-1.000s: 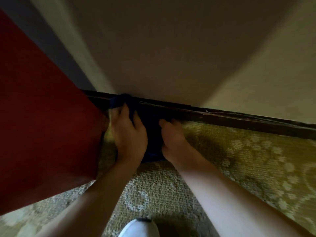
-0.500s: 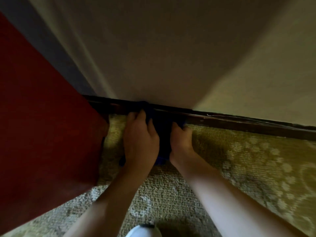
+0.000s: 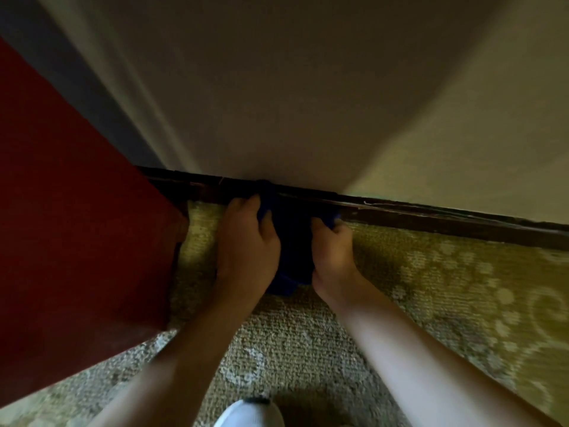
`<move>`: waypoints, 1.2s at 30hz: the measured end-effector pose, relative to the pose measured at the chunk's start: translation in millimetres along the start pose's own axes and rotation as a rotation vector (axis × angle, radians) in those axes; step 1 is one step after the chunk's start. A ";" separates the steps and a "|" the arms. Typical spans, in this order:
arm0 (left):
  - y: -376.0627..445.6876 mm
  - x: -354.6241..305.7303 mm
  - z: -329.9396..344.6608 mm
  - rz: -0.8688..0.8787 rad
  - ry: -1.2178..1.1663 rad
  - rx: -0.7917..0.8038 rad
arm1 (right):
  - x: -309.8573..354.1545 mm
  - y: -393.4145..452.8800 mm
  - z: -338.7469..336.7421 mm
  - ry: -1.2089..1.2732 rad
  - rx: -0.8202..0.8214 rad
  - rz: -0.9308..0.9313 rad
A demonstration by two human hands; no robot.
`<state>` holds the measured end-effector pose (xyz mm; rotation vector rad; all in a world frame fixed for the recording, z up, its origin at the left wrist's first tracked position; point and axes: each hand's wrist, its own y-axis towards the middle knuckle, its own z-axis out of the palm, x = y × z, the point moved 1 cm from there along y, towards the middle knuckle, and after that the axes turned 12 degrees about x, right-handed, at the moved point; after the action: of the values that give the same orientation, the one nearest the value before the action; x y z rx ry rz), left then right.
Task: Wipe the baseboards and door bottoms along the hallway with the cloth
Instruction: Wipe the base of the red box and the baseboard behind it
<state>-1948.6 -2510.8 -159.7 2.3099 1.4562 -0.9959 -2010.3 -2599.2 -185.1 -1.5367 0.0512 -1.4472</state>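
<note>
A dark blue cloth (image 3: 292,241) lies bunched against the dark wooden baseboard (image 3: 431,217) where the wall meets the carpet. My left hand (image 3: 246,241) grips the cloth's left side, fingertips up at the baseboard. My right hand (image 3: 334,251) grips its right side, fingers curled into the fabric close to the baseboard. The cloth's top edge reaches over the baseboard's upper lip; its lower end hangs onto the carpet between my wrists.
A red door (image 3: 70,241) stands to the left, its bottom corner near my left hand. A pale wall (image 3: 277,103) rises above the baseboard. Patterned green carpet (image 3: 446,288) covers the floor. My white shoe (image 3: 249,414) shows at the bottom edge.
Both hands and the cloth have slid to the right along the baseboard, away from the red door. More bare baseboard now shows left of the cloth.
</note>
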 end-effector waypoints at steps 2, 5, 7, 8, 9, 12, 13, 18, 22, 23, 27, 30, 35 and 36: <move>6.0 9.1 -14.4 -0.111 -0.075 -0.112 | 2.1 -1.5 15.2 0.010 0.080 0.019; 7.4 13.7 -16.4 -0.203 -0.075 -0.218 | -4.1 0.2 35.7 -0.057 0.125 0.043; -0.7 4.5 -3.2 -0.174 -0.053 -0.181 | -5.6 3.2 30.8 -0.079 -0.009 0.046; -4.1 -4.7 4.2 -0.137 -0.030 -0.133 | -4.4 5.7 22.5 -0.077 -0.103 0.053; -6.5 -14.7 12.3 -0.076 0.000 -0.069 | -2.9 8.0 11.6 -0.061 -0.192 0.060; -10.8 -38.7 31.8 0.086 0.031 0.089 | -3.1 10.4 -19.1 0.012 -0.357 0.052; -11.0 -39.9 32.1 0.082 0.026 0.101 | -4.5 10.0 -23.1 -0.004 -0.359 0.039; -3.6 -5.3 -0.2 -0.178 -0.150 -0.229 | -3.1 5.4 13.6 -0.018 -0.046 0.046; 0.3 -4.2 5.1 -0.237 -0.065 -0.247 | -7.2 4.8 30.9 -0.105 0.039 0.039; -5.9 -12.8 14.3 -0.184 -0.025 -0.176 | -7.4 4.4 21.2 -0.105 -0.054 0.022; -17.5 -47.1 42.0 0.084 0.088 0.137 | -10.7 10.0 -28.5 -0.039 -0.405 -0.014; -11.2 -36.5 27.9 0.013 -0.108 0.130 | -13.3 4.4 -23.8 -0.104 -0.392 -0.089; -12.1 10.9 -11.3 -0.435 -0.486 -0.183 | 1.6 -8.1 24.4 -0.166 0.098 -0.143; -8.5 15.3 -10.7 -0.457 -0.513 -0.141 | 7.7 -6.9 22.4 -0.105 0.167 -0.111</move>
<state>-1947.3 -2490.3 -160.5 1.4885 1.7706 -1.4141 -1994.6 -2586.9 -170.6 -1.4938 -0.2157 -1.4169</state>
